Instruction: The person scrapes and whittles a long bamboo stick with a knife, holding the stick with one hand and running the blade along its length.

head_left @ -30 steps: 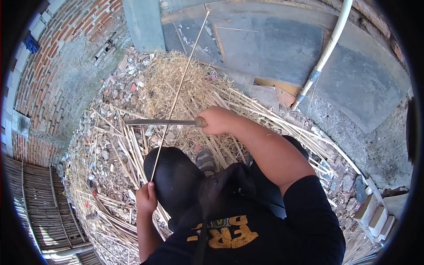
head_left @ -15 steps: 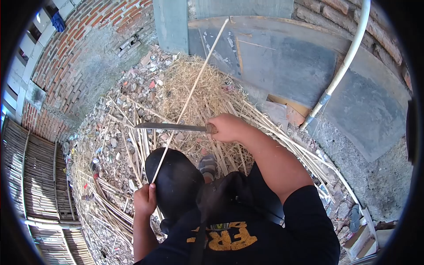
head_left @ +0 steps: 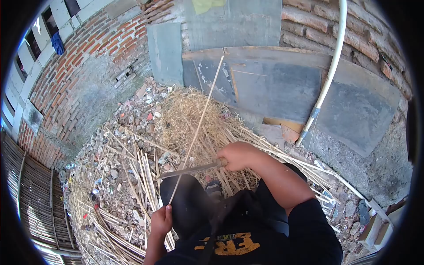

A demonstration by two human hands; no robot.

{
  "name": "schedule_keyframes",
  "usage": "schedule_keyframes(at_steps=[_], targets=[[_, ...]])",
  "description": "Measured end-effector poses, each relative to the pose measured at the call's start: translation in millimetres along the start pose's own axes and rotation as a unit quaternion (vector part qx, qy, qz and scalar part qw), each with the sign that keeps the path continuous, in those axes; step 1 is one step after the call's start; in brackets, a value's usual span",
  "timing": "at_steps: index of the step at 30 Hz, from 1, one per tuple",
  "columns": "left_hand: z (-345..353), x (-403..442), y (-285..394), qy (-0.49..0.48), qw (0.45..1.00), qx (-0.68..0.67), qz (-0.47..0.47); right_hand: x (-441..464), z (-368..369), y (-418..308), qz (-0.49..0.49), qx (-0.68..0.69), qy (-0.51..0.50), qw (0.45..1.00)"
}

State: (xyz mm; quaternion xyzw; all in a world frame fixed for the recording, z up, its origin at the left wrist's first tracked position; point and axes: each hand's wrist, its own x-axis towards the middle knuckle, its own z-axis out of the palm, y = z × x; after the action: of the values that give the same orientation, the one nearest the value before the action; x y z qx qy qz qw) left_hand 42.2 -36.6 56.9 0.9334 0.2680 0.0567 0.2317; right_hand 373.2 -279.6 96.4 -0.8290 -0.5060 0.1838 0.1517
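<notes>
My left hand (head_left: pixel 161 221) is closed on the lower end of a long, thin bamboo strip (head_left: pixel 198 125), which slants up and away past my knee. My right hand (head_left: pixel 237 156) grips the wooden handle of a machete (head_left: pixel 190 170). Its blade points left and crosses the strip just above my dark-clad knee (head_left: pixel 179 194); the two appear to touch there. Under the blade, the lower stretch of the strip lies over the knee. A sandalled foot (head_left: pixel 214 189) shows beyond my legs.
A heap of pale shavings (head_left: pixel 183 112) lies ahead on rubble. Split bamboo strips (head_left: pixel 141 176) are scattered at left, more at right. Grey boards (head_left: pixel 282 84) lean on the brick wall, with a white pipe (head_left: pixel 332 66) before them. A slatted bamboo panel (head_left: pixel 37 198) stands left.
My right hand and the machete have moved lower in view, toward my knee, the blade now slanting. The strip and my left hand have shifted slightly downward. The view has tilted up.
</notes>
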Motion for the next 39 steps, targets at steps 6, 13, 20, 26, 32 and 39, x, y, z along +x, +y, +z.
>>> schedule_keyframes(at_steps=[6,13,20,26,32,39], targets=[[7.5,21.8,-32.8,-0.005,0.999,-0.003,0.033,25.3,23.2,7.1,-0.002,-0.002,-0.016,1.000],[8.9,13.5,-27.4,0.019,0.999,-0.017,0.023,27.8,28.2,-7.0,0.018,0.005,0.011,1.000],[2.6,4.9,-13.5,0.015,0.999,-0.024,0.014,19.1,42.4,-12.6,0.021,0.008,0.038,0.999],[-0.6,9.6,-6.0,-0.017,0.999,-0.002,0.031,12.9,38.2,-10.5,0.050,-0.009,0.015,0.999],[9.1,17.6,-9.8,0.013,0.999,0.000,0.045,20.0,37.4,6.3,0.040,0.024,-0.002,0.999],[10.5,16.6,-6.4,0.013,0.999,0.012,0.033,19.2,52.3,-7.4,0.012,0.002,0.063,0.998]])
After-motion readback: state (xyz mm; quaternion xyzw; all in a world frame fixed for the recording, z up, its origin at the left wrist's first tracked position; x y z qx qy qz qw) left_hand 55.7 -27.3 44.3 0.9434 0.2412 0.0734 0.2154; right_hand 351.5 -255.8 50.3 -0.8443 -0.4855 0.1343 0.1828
